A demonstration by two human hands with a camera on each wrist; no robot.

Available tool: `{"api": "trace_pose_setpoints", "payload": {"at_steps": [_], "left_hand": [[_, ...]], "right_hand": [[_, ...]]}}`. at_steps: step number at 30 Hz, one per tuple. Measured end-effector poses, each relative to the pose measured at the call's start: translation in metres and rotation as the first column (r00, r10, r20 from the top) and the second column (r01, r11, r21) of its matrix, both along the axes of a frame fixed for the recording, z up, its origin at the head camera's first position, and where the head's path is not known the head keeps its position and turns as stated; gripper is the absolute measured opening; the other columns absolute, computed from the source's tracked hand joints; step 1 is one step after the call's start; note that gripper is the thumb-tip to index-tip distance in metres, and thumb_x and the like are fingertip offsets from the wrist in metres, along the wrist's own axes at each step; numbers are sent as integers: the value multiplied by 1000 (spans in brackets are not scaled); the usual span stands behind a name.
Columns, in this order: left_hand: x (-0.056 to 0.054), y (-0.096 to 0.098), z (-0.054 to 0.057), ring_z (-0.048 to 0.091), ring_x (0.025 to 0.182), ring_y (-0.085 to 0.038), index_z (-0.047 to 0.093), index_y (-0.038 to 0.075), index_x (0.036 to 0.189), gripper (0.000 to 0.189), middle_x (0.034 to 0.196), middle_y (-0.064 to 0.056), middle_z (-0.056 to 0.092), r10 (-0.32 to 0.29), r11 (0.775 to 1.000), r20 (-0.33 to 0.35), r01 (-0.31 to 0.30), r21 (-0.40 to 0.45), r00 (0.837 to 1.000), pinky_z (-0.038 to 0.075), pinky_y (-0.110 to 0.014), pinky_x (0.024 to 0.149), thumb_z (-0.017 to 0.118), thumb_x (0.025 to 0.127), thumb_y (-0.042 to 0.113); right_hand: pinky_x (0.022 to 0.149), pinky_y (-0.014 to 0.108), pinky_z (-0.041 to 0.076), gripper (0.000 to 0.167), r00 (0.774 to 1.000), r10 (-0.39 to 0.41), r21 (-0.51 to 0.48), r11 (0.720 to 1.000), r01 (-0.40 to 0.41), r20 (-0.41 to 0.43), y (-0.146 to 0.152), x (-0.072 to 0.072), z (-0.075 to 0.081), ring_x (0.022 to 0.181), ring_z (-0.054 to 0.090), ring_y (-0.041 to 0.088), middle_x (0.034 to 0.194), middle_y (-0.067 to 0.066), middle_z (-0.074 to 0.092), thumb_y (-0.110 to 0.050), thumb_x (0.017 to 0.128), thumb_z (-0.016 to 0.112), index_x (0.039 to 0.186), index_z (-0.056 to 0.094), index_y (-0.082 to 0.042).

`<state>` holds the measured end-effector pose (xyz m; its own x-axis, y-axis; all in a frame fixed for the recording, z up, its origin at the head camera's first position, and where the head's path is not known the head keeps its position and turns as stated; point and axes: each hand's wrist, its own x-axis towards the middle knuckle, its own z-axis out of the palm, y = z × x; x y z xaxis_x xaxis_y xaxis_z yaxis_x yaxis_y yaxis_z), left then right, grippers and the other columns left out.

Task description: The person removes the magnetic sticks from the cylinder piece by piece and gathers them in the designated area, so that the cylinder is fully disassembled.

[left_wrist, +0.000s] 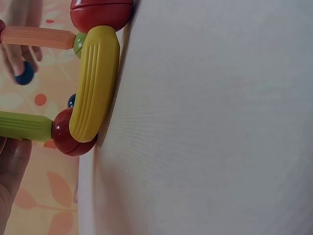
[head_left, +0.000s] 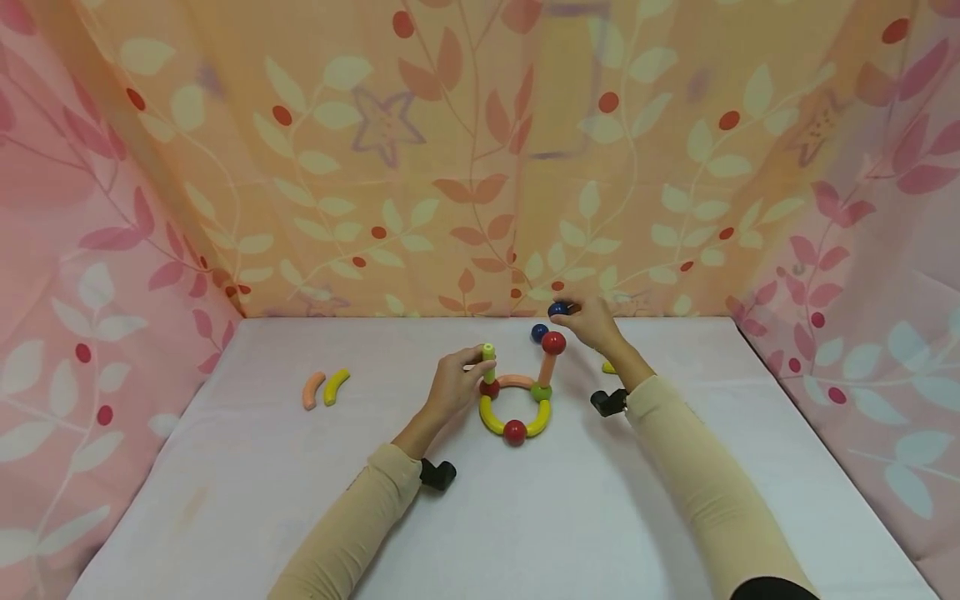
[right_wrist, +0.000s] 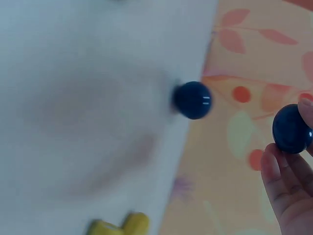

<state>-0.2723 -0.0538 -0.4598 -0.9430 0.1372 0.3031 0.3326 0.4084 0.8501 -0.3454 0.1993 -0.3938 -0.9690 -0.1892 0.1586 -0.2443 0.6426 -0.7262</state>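
My left hand (head_left: 450, 383) grips a light green stick (left_wrist: 24, 126) that stands upright in a red ball (left_wrist: 68, 134) at the ring's left. With the fingertips of my right hand (head_left: 592, 323) I hold a blue ball (right_wrist: 291, 129) up above the table's far edge. The ring joins yellow curved pieces (head_left: 491, 416), an orange curved piece (head_left: 516, 381), a green ball (head_left: 541, 392) and a front red ball (head_left: 514, 432). From the green ball rises an orange stick (head_left: 548, 367), topped by another red ball (head_left: 553, 342).
A second blue ball (right_wrist: 193, 100) rests on the table (head_left: 420, 533) behind the ring. At the left lie an orange curved piece (head_left: 312, 391) and a yellow one (head_left: 337, 387). Yellow pieces (right_wrist: 134, 224) lie near my right wrist. Patterned cloth (head_left: 480, 167) hangs behind the table.
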Motion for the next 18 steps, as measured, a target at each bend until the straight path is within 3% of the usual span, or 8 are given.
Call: {"api": "trace_pose_setpoints", "payload": {"at_steps": [5,8,13,18], "left_hand": [[1,0,0,67,104,-27,69,3,117,30,106,-12,74,3,1000,-17,-3,-6,1000,55,-40,91,68,91,18],[1,-1,-1,67,104,-26,69,2,117,30,105,-12,74,4,1000,-22,-4,-13,1000,55,-40,91,68,91,18],[2,-1,0,67,104,-26,69,2,118,32,106,-11,74,8,1000,-20,-8,-14,1000,55,-39,91,67,91,19],[2,0,1,67,104,-26,68,3,119,33,107,-11,73,12,1000,-7,-12,-13,1000,55,-39,92,67,92,20]], "right_hand": [[93,47,53,40,999,5,25,1000,-7,43,1,-8,-27,109,61,38,124,25,63,-6,89,65,127,59,5],[94,49,52,37,999,31,31,999,-32,22,1,-12,-41,105,62,41,120,29,63,2,87,61,122,61,9],[97,51,49,34,999,45,91,995,-47,30,-2,-14,-52,107,61,42,117,30,64,7,85,59,118,63,9],[108,51,41,34,992,16,121,992,-31,122,-7,-15,-57,121,54,41,127,27,61,3,89,59,123,62,6]]}}
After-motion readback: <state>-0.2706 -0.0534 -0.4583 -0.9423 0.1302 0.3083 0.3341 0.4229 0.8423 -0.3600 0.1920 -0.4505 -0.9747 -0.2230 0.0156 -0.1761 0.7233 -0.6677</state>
